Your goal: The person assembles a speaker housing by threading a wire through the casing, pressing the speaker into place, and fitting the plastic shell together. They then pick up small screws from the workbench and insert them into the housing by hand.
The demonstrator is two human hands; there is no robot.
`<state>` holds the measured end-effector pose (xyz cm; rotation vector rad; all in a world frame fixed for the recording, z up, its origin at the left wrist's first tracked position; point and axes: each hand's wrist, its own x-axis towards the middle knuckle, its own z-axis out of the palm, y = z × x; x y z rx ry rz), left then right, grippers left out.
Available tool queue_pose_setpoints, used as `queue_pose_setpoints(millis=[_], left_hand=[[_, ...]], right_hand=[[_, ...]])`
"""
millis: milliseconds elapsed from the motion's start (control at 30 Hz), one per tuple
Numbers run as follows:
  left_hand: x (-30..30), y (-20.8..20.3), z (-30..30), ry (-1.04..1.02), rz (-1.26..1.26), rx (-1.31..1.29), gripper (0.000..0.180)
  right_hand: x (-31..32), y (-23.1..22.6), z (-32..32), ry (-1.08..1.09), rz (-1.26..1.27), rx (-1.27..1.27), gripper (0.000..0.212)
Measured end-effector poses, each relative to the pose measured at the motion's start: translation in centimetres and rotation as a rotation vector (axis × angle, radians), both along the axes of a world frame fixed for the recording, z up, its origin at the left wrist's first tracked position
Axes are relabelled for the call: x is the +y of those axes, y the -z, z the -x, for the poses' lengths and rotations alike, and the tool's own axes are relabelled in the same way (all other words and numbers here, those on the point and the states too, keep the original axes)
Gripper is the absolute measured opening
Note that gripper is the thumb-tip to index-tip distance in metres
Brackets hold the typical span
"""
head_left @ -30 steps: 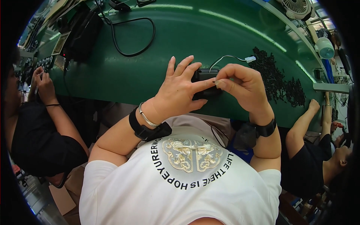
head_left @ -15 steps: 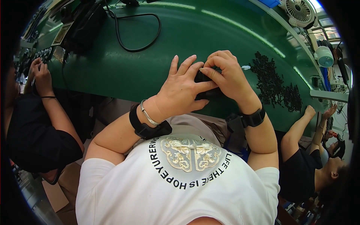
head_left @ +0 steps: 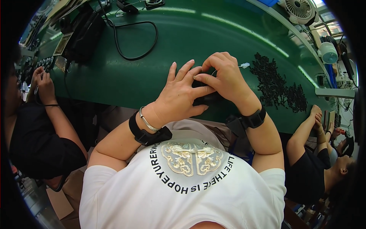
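Observation:
My left hand (head_left: 183,91) reaches over a black part (head_left: 200,100), with thumb and index finger to either side of it and the other fingers stretched out. Most of the part is hidden beneath my hands. My right hand (head_left: 223,74) is closed in a pinch, its thumb and index tips meeting close to the left fingers. A thin pale wire (head_left: 214,72) shows inside the curl of the right fingers. Just beyond that hand, a small white connector (head_left: 244,65) sticks out over the green table (head_left: 152,72).
Many small black pieces (head_left: 272,82) lie scattered to the right. A black cable (head_left: 152,44) loops at the far left, by a black machine (head_left: 82,36). A fan (head_left: 300,10) stands far right. Co-workers' arms (head_left: 47,89) (head_left: 305,126) are at both sides.
My right hand has shifted slightly left and turned, so the pale wire now shows between its fingers. The white connector has moved a little left. The left hand stays nearly in place.

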<state>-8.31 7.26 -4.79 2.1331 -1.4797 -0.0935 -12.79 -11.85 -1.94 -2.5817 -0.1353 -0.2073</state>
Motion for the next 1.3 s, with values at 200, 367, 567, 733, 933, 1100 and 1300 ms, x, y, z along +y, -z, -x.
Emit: queue_pose_setpoints(millis=[200,367,567,733,933,1100,1300], left_hand=[[-0.3,-1.3,-0.8,0.042,0.018,-0.032,0.059],[-0.8,-2.1,-1.2,0.084,-0.036,-0.036,0.061],[-1.3,-1.1,-0.9,0.079,0.096,-0.054,0.06],[-1.8,-0.8,-1.7,0.111,0.137,0.007,0.057],[-5.9,-3.1,-8.9,0.061,0.211,0.065,0.058],[-15.5,-3.8,-15.5,0.034,0.261,-0.013,0.055],[-25.1,-2.0,-20.5,0.031,0.077,-0.02,0.053]], right_hand=[[-2.8,-1.8,0.7,0.152,-0.327,-0.383,0.026],[-4.2,-2.3,2.9,0.0,-0.686,-0.366,0.031],[-5.3,-2.1,3.1,-0.373,-0.87,-0.044,0.033],[-5.5,-2.9,3.2,-0.797,-0.975,0.278,0.033],[-5.1,-2.6,2.6,-0.975,-0.885,0.439,0.034],[-5.2,-1.8,2.4,-0.82,-0.808,0.578,0.035],[-5.2,-0.4,2.1,-0.679,-0.855,0.61,0.041]])
